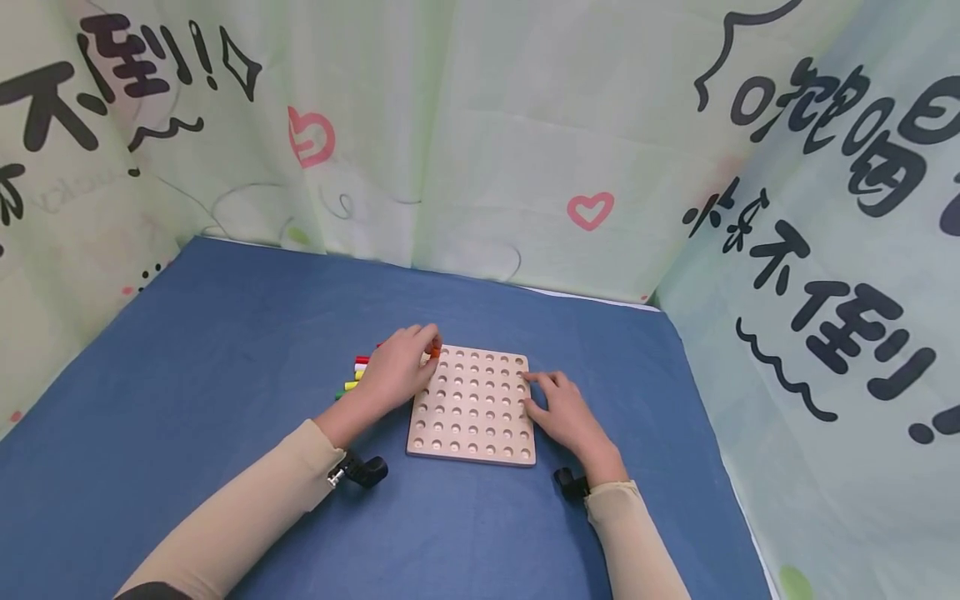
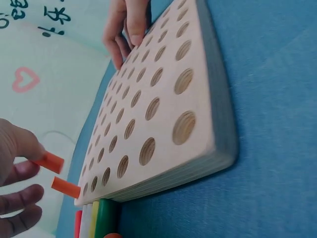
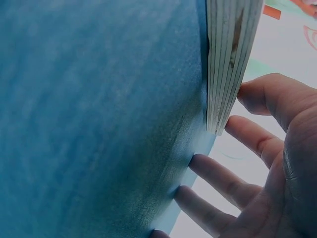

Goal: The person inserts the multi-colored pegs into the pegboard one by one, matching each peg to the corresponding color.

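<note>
A square wooden pegboard (image 1: pixel 472 423) with rows of round holes lies on the blue cloth. Over its far left corner, my left hand (image 1: pixel 400 368) pinches a small orange peg (image 2: pixel 51 162) between thumb and finger, the other fingers spread loosely. A second orange peg (image 2: pixel 66 188) stands up at the board's corner, just below the held one in the left wrist view. My right hand (image 1: pixel 567 410) touches the board's right edge with thumb and index finger. Its remaining fingers reach down to the cloth, fairly straight, in the right wrist view.
Several coloured pegs lie along the board's left side, among them a green peg (image 2: pixel 107 218), a yellow peg (image 1: pixel 351 386) and a red peg (image 1: pixel 362 360), partly hidden by my left hand. A printed curtain (image 1: pixel 480 167) hangs behind the blue-covered table (image 1: pixel 255 333).
</note>
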{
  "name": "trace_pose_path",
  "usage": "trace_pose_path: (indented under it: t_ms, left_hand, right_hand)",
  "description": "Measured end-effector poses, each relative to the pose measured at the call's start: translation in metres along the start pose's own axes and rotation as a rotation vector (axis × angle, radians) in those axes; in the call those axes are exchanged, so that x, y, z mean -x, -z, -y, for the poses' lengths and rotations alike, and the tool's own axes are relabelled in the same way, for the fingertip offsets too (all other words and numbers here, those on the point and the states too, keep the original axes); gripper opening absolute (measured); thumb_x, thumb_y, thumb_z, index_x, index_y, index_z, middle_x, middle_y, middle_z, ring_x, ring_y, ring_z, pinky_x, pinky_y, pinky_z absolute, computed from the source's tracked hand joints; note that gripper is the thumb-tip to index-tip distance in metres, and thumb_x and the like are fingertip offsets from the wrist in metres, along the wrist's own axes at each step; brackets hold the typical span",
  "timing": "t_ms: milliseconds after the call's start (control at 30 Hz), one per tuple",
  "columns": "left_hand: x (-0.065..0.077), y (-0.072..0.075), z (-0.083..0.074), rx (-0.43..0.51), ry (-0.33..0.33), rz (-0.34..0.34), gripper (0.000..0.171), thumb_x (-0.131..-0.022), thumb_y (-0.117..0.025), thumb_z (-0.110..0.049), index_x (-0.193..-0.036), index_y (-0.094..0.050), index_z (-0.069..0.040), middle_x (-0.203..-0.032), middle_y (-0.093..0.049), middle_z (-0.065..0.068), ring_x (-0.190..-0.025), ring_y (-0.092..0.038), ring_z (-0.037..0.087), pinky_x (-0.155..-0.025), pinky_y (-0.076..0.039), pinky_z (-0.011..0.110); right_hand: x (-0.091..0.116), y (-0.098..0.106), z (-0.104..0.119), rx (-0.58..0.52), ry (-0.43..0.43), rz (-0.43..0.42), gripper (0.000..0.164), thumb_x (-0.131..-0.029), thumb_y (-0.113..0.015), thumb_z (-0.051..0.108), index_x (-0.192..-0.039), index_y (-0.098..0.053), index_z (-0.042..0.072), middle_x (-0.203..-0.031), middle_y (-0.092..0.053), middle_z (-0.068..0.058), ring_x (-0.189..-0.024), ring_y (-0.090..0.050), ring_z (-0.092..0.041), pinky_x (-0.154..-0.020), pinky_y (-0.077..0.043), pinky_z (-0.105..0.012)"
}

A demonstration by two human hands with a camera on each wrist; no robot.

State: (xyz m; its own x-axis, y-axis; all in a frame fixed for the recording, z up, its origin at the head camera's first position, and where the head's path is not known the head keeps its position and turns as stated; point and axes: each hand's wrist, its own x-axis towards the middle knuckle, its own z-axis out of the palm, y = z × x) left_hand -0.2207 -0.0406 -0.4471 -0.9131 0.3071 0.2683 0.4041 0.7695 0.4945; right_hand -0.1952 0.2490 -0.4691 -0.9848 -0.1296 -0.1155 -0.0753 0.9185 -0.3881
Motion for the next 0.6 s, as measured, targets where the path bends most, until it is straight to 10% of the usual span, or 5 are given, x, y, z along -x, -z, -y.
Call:
trace_pose_path:
  t_ms: [600]
  left_hand:
    - [-0.027,-0.018,0.011,0.062,-0.003,-0.042,0.011,-0.097,-0.072,-0.015,-0.104,-0.063,-0.015,-0.092,-0.066,0.007,-0.084,-0.054,0.023,-0.075,-0.043,0.041]
  right_hand:
    - [0.001,-0.003,-0.002,-0.012,0.011,-0.016,0.048,-0.104,-0.06,0.031,-0.15,-0.054,0.018,-0.147,-0.048,-0.021,-0.136,-0.047,-0.043,-0.104,-0.044,-0.062]
